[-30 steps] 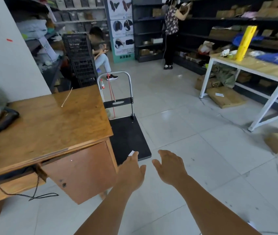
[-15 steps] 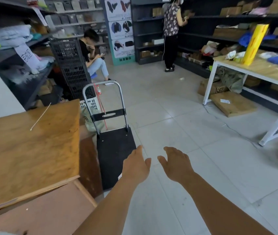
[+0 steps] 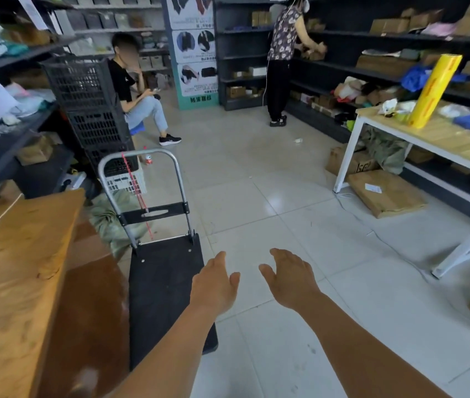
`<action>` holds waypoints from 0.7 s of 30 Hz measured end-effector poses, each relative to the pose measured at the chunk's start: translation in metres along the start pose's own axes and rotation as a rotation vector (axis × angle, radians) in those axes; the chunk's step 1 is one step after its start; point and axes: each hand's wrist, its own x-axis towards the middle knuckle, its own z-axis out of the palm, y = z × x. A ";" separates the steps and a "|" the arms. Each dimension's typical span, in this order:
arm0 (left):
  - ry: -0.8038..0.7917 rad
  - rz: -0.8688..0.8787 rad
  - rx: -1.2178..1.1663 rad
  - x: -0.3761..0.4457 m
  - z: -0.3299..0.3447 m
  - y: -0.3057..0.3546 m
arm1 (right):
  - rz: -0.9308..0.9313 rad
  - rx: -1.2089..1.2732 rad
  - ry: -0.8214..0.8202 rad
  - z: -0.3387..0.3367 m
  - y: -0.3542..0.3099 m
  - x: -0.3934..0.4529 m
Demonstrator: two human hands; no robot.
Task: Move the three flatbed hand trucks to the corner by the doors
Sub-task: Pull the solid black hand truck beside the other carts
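Tile floor (image 3: 271,214) carries hand truck (image 3: 164,282) beside wooden desk (image 3: 12,268).

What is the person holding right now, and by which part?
Nothing. The left hand and right hand both reach forward open, over the hand truck, whose handle is untouched.

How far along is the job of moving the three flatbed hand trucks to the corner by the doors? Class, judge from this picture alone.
Done: nothing that shows. One hand truck stands beside the wooden desk; no doors or other trucks are in view. In hand: the left hand and right hand reach forward open, gripping nothing, short of the truck's handle. Left: apparently all three moves.
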 end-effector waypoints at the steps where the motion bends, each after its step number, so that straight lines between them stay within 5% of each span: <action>1: 0.011 0.001 -0.003 0.019 -0.001 0.001 | -0.003 -0.003 0.006 -0.003 0.001 0.018; 21: 0.057 -0.157 -0.090 0.300 -0.027 0.011 | -0.147 -0.012 -0.042 -0.052 0.000 0.329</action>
